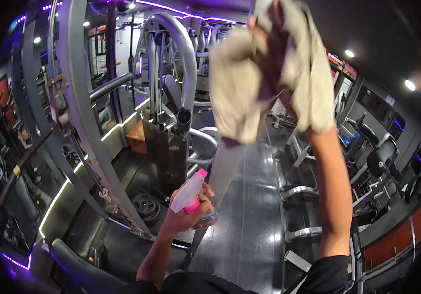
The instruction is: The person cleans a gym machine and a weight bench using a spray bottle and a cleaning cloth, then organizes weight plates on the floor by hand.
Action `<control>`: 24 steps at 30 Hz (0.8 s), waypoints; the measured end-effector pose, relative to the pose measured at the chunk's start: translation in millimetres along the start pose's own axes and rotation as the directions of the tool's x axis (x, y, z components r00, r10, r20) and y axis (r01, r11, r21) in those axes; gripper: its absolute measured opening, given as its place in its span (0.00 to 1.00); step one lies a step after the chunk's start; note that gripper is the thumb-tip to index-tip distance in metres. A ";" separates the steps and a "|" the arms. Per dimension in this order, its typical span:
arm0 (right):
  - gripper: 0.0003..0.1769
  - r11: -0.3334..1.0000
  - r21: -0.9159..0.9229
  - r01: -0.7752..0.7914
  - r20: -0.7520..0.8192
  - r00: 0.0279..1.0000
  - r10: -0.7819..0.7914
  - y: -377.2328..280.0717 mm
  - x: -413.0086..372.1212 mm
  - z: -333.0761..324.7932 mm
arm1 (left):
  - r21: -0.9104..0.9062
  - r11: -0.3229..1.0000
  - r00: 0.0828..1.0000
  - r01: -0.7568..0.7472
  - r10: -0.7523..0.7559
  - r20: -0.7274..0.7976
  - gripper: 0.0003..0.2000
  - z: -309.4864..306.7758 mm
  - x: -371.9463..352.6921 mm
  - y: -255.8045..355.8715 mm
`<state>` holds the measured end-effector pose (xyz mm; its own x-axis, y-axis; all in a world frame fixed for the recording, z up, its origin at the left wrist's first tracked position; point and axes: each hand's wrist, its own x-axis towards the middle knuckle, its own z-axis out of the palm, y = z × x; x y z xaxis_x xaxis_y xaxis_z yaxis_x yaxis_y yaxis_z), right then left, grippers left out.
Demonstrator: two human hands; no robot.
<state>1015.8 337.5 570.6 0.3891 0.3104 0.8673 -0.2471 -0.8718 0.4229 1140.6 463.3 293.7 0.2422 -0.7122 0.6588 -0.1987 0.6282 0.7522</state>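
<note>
A spray bottle (187,195) with a white-and-pink spray head and a clear body is gripped in my left hand (183,220), low in the middle of the view. My right arm is raised high, and my right hand (256,33) is closed on a beige cloth (237,90) with a dark brown part. The cloth hangs down in two flaps and covers most of that hand. Behind it a grey upright post (226,164) runs down toward the floor, and the cloth overlaps its upper part.
Left of me stands a rack upright (85,122) with a barbell (29,157). Beyond my left hand is a cable machine (183,73), with weight plates (147,206) on the floor. A padded bench (80,269) lies at lower left. Exercise machines (382,157) line the right side of the dark floor (259,215).
</note>
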 end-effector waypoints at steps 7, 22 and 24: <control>0.19 0.964 -0.233 0.129 -0.186 0.967 -0.174 20.9 16.8 35.4 | 0.012 0.999 0.996 -0.032 0.031 0.089 0.17 -10.5 11.5 5.0; 0.33 0.998 0.040 -0.041 0.283 0.959 0.028 -39.9 -100.7 43.0 | -0.007 1.000 0.989 -0.002 0.003 0.148 0.20 -33.0 3.1 14.1; 0.24 0.999 -0.045 0.004 0.121 0.993 0.001 -16.1 -36.9 32.5 | 0.129 0.970 0.960 -0.207 0.176 0.220 0.21 -36.7 3.6 7.1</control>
<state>1034.2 327.8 523.2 0.4937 0.2611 0.8295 -0.2854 -0.8524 0.4381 1174.8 476.7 300.9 -0.0110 -0.6418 0.7668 -0.3650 0.7165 0.5945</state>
